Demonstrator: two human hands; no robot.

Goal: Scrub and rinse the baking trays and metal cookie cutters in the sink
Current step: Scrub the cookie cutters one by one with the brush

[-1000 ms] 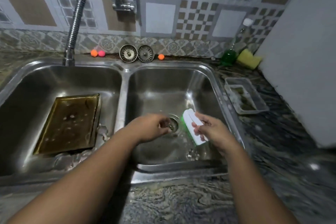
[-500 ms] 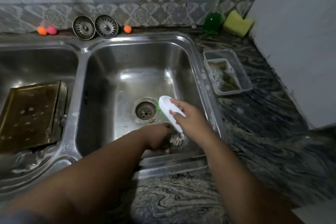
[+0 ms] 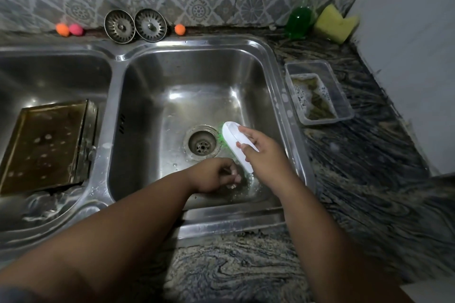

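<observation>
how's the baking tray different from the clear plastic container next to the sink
The baking tray is dark, brownish metal; the clear plastic container is see-through. The tray lies in the left basin, while the container stands on the counter to the right. The tray carries scattered droplets; the container holds foamy liquid. Both are rectangular with low walls.

The left hand (image 3: 214, 174), fingers curled, hides whatever it may hold; the green bottle (image 3: 299, 22) is blurred.
</observation>
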